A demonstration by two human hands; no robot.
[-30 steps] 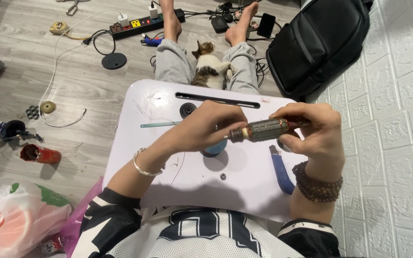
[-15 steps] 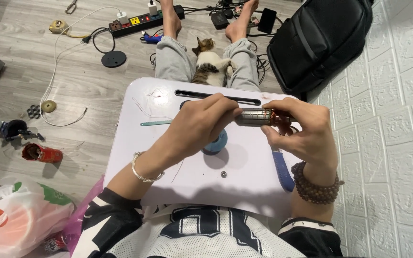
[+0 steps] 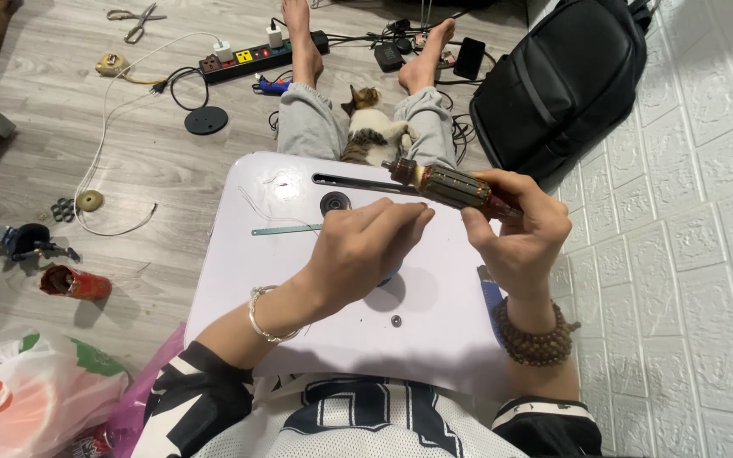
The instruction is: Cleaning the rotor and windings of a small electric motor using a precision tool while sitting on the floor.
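My right hand [image 3: 519, 237] grips a motor rotor [image 3: 451, 185] with copper windings and a dark shaft, held tilted above the far side of a white lap table [image 3: 299, 288]. My left hand [image 3: 358, 250] hovers over the table's middle with fingers curled together. Its fingertips are just short of the rotor and not touching it. A blue round piece [image 3: 394, 276] peeks out beneath the left hand. On the table also lie a thin teal strip [image 3: 286, 229], a black round part [image 3: 334, 203] and a small washer [image 3: 395, 321].
A cat [image 3: 371, 136] lies between my legs beyond the table. A black backpack [image 3: 562, 85] leans on the white wall at right. On the wood floor are a power strip [image 3: 248, 58], cables, a black disc [image 3: 205, 120], a red can [image 3: 74, 282] and plastic bags [image 3: 36, 399].
My left hand has let go of the rotor and dropped back toward the table's middle. My right hand has tilted the rotor and lifted it farther away.
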